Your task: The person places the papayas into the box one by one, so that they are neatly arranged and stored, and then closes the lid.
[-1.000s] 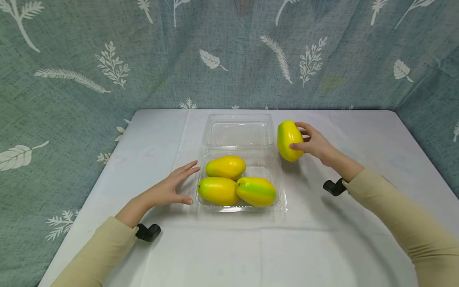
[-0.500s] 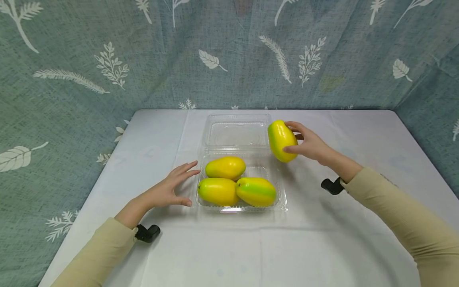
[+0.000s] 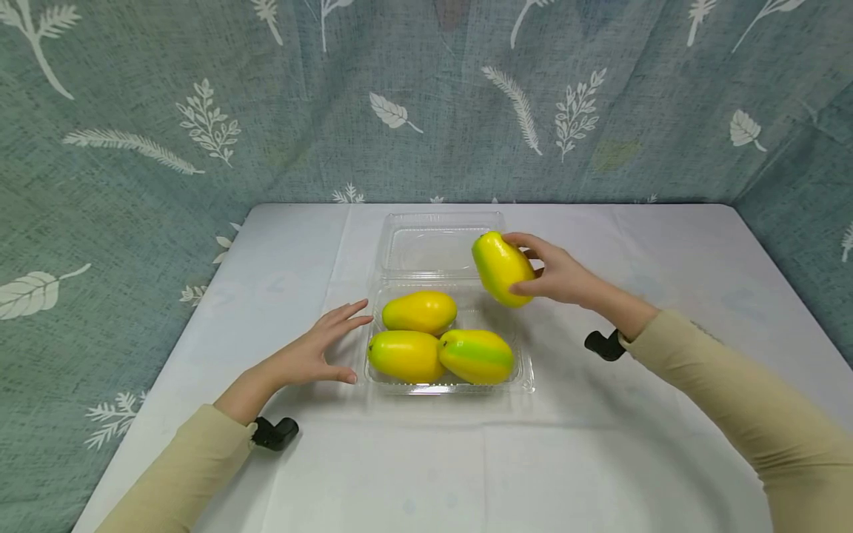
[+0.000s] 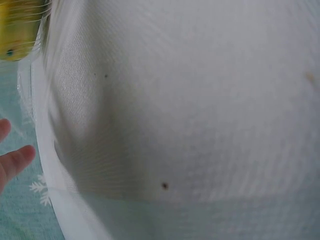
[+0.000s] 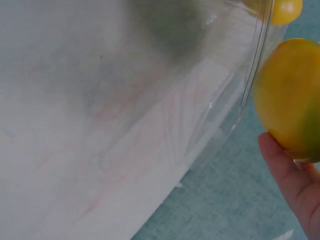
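In the head view my right hand (image 3: pixel 563 274) grips a yellow-green mango (image 3: pixel 500 268) between thumb and fingers, tilted over the back right of a clear plastic clamshell box (image 3: pixel 523 377). That held mango also fills the right edge of the right wrist view, fingers (image 5: pixel 280 162) beneath it. Three more mangoes lie in the box: one at the back left (image 3: pixel 420 312), one at the front left (image 3: pixel 405 356), one at the front right (image 3: pixel 476 356). My left hand (image 3: pixel 309 352) has its fingers spread beside the box's left side and holds nothing.
The box's lid (image 3: pixel 443 248) lies folded back behind the base on the white-covered table (image 3: pixel 433 466). Behind and beside the table hangs a blue-green leaf-patterned cloth (image 3: pixel 426 111).
My right hand has carried the mango leftward from beside the box to over its back right part, tilting it further. The left hand and the other mangoes stay put.
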`<state>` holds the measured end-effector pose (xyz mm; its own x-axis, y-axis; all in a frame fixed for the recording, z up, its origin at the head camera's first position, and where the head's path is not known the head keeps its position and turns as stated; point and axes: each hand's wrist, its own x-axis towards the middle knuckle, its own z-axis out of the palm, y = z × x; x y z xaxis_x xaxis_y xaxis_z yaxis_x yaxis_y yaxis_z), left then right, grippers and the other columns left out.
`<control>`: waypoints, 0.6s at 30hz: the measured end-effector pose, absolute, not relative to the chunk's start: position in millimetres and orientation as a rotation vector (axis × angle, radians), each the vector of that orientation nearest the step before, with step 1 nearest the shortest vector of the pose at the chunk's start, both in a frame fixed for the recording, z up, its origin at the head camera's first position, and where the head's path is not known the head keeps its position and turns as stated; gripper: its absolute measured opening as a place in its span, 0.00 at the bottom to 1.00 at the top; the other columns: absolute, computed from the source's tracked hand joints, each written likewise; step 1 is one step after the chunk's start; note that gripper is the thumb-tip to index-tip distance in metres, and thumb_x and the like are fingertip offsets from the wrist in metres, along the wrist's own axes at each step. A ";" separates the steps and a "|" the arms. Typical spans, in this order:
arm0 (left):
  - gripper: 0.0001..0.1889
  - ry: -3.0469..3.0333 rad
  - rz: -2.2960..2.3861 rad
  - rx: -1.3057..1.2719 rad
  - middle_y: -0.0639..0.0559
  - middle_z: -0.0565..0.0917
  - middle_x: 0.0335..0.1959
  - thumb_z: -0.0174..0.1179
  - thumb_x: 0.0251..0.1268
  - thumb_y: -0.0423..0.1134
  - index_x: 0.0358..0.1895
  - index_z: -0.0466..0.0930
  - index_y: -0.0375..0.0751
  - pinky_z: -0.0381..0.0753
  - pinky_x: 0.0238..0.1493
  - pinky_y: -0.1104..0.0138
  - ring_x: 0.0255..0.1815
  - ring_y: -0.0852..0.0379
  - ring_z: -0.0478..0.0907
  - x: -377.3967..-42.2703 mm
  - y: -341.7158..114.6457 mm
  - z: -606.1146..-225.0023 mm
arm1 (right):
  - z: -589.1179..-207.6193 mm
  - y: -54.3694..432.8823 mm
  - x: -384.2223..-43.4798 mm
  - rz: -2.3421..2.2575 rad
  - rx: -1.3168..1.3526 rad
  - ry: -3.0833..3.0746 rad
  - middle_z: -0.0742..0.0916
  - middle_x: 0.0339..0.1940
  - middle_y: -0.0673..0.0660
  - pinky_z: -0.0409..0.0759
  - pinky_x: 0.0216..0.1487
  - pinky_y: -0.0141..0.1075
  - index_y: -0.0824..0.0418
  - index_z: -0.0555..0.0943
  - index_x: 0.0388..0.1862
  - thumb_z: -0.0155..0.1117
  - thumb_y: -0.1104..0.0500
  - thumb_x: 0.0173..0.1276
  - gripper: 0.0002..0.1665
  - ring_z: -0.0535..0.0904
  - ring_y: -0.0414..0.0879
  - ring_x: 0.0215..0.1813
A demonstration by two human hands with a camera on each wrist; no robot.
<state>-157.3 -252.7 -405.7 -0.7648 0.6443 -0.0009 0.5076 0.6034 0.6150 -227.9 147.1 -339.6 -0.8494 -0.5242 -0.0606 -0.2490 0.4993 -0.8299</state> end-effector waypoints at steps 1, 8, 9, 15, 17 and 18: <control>0.46 2.608 0.895 0.954 0.48 0.47 0.74 0.71 0.42 0.44 0.68 0.59 0.43 0.47 0.61 0.35 0.71 0.36 0.42 -157.3 -252.7 -405.7 | -340.3 145.3 -227.7 -1.274 -0.676 2.446 0.66 0.67 0.61 0.72 0.54 0.50 0.60 0.57 0.70 0.66 0.65 0.56 0.44 0.64 0.57 0.62; 0.45 2.603 0.899 0.953 0.48 0.47 0.74 0.71 0.43 0.44 0.68 0.58 0.44 0.48 0.61 0.35 0.71 0.36 0.42 -157.4 -252.9 -405.7 | -343.3 131.0 -224.8 -1.211 -0.836 2.425 0.65 0.68 0.61 0.71 0.56 0.50 0.64 0.58 0.68 0.65 0.68 0.55 0.43 0.63 0.56 0.61; 0.46 2.604 0.897 0.952 0.48 0.47 0.74 0.71 0.43 0.45 0.68 0.58 0.44 0.48 0.61 0.35 0.71 0.36 0.42 -157.5 -253.0 -405.9 | -344.0 129.0 -224.2 -1.190 -0.858 2.425 0.65 0.67 0.61 0.70 0.56 0.50 0.64 0.58 0.68 0.66 0.68 0.55 0.43 0.64 0.56 0.61; 0.46 2.610 0.893 0.951 0.50 0.46 0.74 0.71 0.43 0.45 0.68 0.58 0.44 0.48 0.61 0.36 0.71 0.37 0.42 -158.2 -254.1 -408.0 | -352.1 117.9 -220.6 -1.078 -0.950 2.429 0.68 0.65 0.61 0.69 0.59 0.49 0.63 0.61 0.67 0.67 0.67 0.54 0.42 0.66 0.54 0.61; 0.46 2.611 0.894 0.950 0.50 0.46 0.74 0.71 0.43 0.45 0.68 0.58 0.44 0.48 0.61 0.35 0.71 0.36 0.42 -158.2 -254.4 -408.9 | -355.2 115.7 -219.7 -1.059 -0.958 2.417 0.69 0.65 0.60 0.67 0.61 0.49 0.62 0.62 0.66 0.67 0.68 0.53 0.41 0.65 0.54 0.63; 0.46 2.613 0.893 0.950 0.51 0.46 0.74 0.71 0.43 0.45 0.68 0.58 0.45 0.48 0.61 0.35 0.71 0.36 0.42 -158.3 -254.6 -409.3 | -356.3 114.8 -219.2 -1.049 -0.963 2.412 0.68 0.66 0.60 0.66 0.62 0.50 0.62 0.62 0.66 0.67 0.68 0.53 0.41 0.64 0.54 0.64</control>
<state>-158.3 -254.6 -409.3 -0.7664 0.6423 -0.0005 0.5078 0.6063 0.6121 -219.2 114.8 -356.3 -0.7127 -0.7004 -0.0377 -0.4500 0.4978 -0.7414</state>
